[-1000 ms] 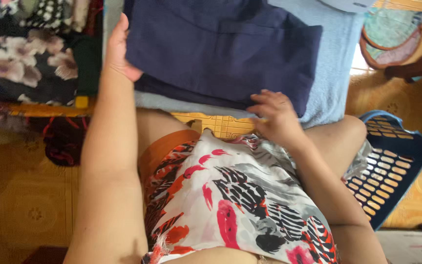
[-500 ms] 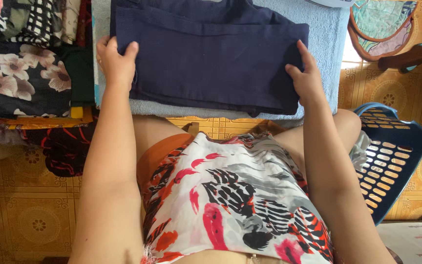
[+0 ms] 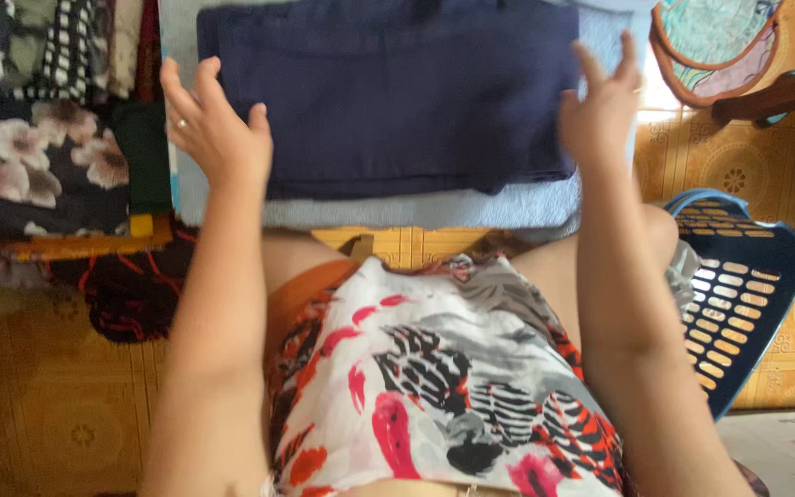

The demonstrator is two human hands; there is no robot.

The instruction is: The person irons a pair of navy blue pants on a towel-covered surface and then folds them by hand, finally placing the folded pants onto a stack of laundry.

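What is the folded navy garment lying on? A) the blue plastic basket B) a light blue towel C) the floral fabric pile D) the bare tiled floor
B: the folded navy garment lies on the light blue towel, whose edge shows below and to the right of it, with the left hand and right hand open at its two ends.

Tiled floor (image 3: 57, 405), light-blue towel (image 3: 434, 210), blue basket (image 3: 738, 285)
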